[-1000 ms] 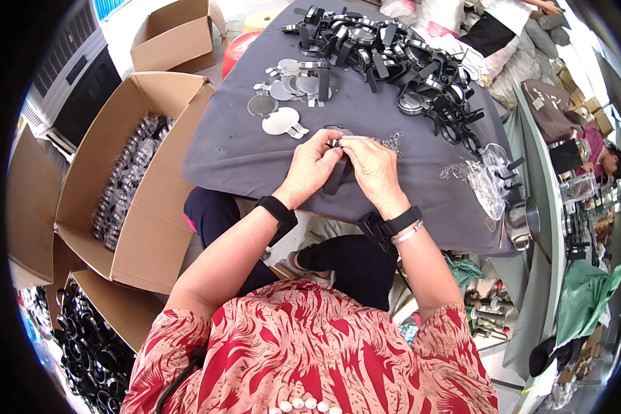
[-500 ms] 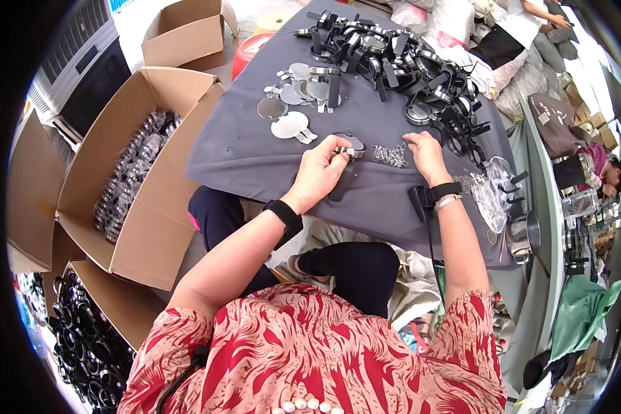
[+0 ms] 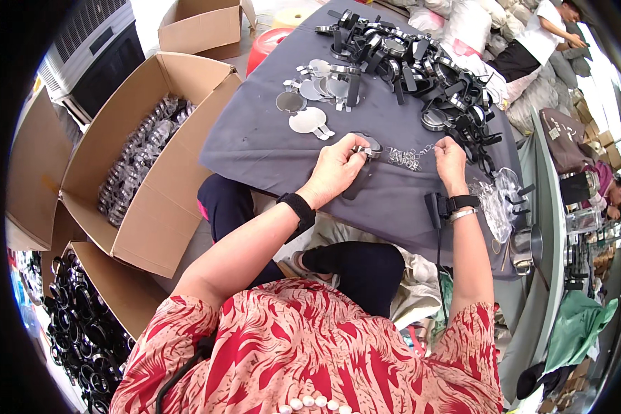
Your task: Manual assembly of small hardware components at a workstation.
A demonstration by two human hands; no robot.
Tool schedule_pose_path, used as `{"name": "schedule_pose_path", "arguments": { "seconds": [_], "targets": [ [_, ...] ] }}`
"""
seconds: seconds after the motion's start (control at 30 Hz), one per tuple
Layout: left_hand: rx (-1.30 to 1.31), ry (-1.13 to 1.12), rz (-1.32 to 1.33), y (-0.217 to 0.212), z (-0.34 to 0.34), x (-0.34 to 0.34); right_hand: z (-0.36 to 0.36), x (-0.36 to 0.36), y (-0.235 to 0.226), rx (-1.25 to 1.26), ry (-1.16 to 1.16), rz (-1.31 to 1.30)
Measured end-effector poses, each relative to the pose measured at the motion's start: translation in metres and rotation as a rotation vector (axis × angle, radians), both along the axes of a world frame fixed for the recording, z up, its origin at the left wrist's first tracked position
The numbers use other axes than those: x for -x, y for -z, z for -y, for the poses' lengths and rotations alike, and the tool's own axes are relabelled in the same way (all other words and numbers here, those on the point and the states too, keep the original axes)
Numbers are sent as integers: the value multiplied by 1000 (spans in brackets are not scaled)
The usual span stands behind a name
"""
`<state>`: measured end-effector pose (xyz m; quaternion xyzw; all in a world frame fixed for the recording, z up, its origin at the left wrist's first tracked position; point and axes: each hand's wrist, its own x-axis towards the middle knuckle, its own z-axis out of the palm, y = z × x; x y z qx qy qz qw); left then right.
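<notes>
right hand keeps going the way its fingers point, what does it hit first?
Likely the pile of black-strapped round metal parts at the far side of the grey cloth-covered table. The right hand points up-table toward it; depth is uncertain.

The small metal-and-black piece pinched in the left hand is mostly covered by the fingers, so its shape cannot be told. The little metal parts near the right hand, at three o'clock from that piece, are too small to identify. The box of black rings at eight o'clock is cut off by the dark fisheye rim.
</notes>
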<state>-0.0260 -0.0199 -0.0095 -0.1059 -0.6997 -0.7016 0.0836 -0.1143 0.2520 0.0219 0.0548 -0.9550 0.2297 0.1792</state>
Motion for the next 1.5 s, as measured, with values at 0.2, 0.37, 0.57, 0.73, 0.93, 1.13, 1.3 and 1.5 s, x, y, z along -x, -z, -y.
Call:
{"name": "schedule_pose_path", "arguments": {
  "seconds": [0.2, 0.37, 0.57, 0.73, 0.93, 1.13, 1.3, 1.5],
  "targets": [
    [51, 9, 32, -3, 5, -4, 23, -24, -12, -196, -120, -220],
    [14, -5, 13, 0, 4, 0, 24, -27, -18, 801, 12, 308],
    [28, 5, 22, -3, 3, -2, 29, -34, -6, 1174, -72, 323],
    [41, 19, 89, -4, 5, -3, 78, -63, -20, 830, -303, 172],
    [-21, -22, 23, 3, 3, 2, 121, -88, -26, 341, -466, -87],
    [-23, 15, 49, 2, 4, 1, 127, -85, -16, 35, -596, -441],
    [-89, 83, 60, 4, 5, 1, 129, -86, -13, -51, -590, -462],
    [-98, 92, 102, 2, 7, -2, 130, -84, -15, 297, -569, -170]
  ]
}}
